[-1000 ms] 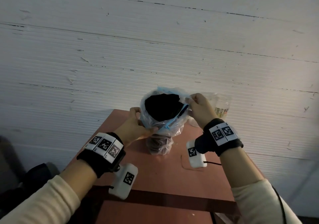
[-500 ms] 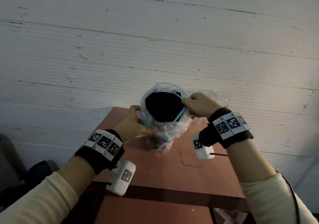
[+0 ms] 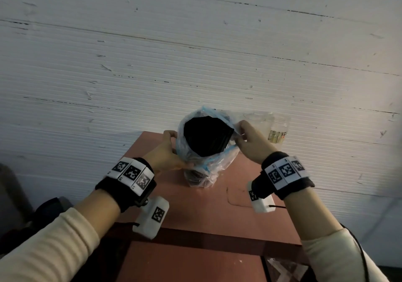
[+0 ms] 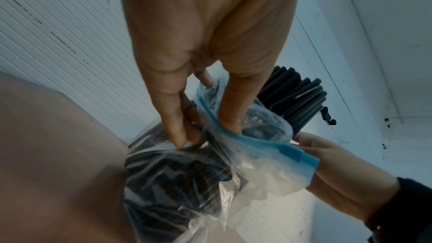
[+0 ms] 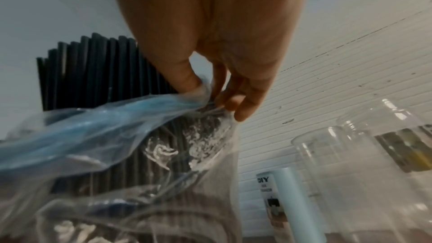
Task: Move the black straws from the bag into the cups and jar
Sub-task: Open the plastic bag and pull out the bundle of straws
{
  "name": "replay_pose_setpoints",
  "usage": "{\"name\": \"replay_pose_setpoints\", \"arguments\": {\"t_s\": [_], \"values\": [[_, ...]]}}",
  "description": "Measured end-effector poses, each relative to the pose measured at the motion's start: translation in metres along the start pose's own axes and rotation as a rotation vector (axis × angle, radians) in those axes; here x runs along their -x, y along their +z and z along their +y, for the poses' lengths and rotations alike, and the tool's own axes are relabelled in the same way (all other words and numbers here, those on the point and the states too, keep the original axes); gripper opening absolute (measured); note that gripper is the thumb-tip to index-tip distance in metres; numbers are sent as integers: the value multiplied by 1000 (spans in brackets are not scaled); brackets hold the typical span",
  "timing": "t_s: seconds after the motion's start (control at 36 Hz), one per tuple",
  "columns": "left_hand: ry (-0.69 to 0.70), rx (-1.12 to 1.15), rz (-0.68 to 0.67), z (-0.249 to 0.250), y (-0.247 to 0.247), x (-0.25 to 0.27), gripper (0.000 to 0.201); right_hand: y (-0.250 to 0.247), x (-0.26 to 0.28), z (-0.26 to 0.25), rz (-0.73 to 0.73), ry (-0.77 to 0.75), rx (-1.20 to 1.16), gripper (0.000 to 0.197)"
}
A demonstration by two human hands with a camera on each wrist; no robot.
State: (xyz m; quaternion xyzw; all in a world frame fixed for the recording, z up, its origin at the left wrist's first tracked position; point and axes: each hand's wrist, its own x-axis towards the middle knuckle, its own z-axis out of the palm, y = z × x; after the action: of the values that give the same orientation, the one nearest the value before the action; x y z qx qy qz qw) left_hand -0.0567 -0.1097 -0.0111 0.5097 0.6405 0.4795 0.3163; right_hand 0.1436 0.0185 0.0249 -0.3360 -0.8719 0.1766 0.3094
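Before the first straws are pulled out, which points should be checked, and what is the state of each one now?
1. Bag mouth open: ok, the blue zip edge is spread.
2. Straws stick out above the bag: ok.
3. Left hand holds the bag steady: ok.
4. Right hand free to take straws: not ok, it pinches the bag edge.
5. Cups stand upright beside the bag: ok.
6. Jar empty: cannot tell.

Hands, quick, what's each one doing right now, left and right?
Left hand: fingers curled round the plastic bag of black straws, gripping its side.
Right hand: pinching the bag's blue-edged rim.
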Motion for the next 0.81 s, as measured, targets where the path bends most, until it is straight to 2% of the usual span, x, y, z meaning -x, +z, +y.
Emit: {"name": "replay_pose_setpoints", "arguments": {"t_s": [0.08,0.14,0.19,0.22,0.28,0.33,0.39,0.44,0.53,0.58,0.64,0.67,0.81], "values": [[7,-26,8,1,0,-1,73,8,2,8,103,11,9,18],[5,-40,-8,0,-4,-3,73,7,1,10,161,25,-76,38],[-19,-71,-32,0,-11,-6,71,0,0,9,156,8,-113,56],[-31,-81,-38,1,-16,-8,68,-4,-1,8,128,3,-140,58],[-60,-51,-13,3,-24,-14,55,-10,-2,7,76,3,-199,49],[-57,55,83,7,-30,-20,34,-14,-3,8,94,-9,-197,34],[-1,136,187,13,-34,-24,29,-15,-3,8,114,-15,-199,23],[70,183,206,20,-33,-25,24,-14,-2,7,125,-17,-195,18],[130,189,167,26,-26,-23,25,-11,2,3,139,-28,-218,22],[187,102,207,23,-24,-24,22,-10,4,2,130,-35,-280,31],[222,84,259,19,-23,-25,10,-10,6,4,118,-47,-335,41],[220,100,269,17,-23,-25,4,-10,7,5,112,-58,-357,42],[152,164,266,12,-28,-24,15,-6,11,4,101,-79,-405,38]]}}
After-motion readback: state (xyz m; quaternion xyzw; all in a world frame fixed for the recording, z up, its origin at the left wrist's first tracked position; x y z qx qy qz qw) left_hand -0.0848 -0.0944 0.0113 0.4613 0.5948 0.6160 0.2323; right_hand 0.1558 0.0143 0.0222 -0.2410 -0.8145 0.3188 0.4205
